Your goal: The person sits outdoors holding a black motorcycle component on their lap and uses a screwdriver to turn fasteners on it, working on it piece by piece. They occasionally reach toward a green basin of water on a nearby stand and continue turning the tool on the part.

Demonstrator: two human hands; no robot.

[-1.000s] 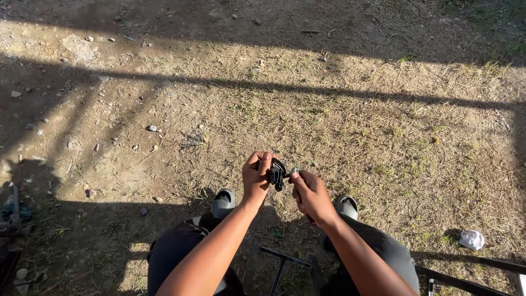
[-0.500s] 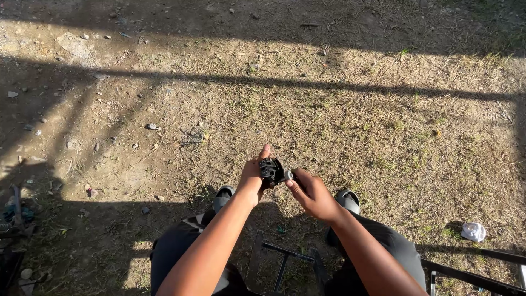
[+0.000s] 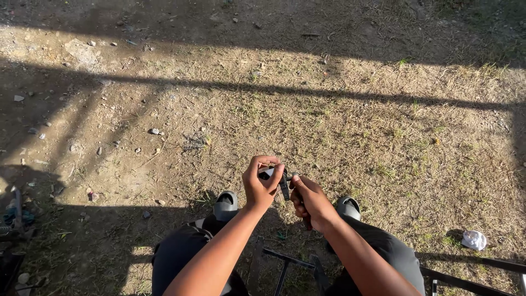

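Observation:
I sit over bare, sunlit ground with both arms stretched out in front of my knees. My left hand [image 3: 262,183] is curled around a small dark part [image 3: 282,183] with a pale patch, pinching it from the left. Meeting it from the right, my right hand [image 3: 311,201] closes its fingers on the same part. What the small piece is I cannot make out. My grey shoes [image 3: 226,204] rest on the dirt just beyond my hands.
Dry earth with sparse grass and scattered stones [image 3: 154,131] stretches ahead, crossed by long shadows. A crumpled white scrap [image 3: 474,239] lies at the lower right. Dark metal bars [image 3: 287,261] sit between my legs. Dark clutter [image 3: 15,216] lies at the left edge.
My left hand has curled further over the small part, its thumb folding down. Both hands stay together and have shifted slightly to the right in view.

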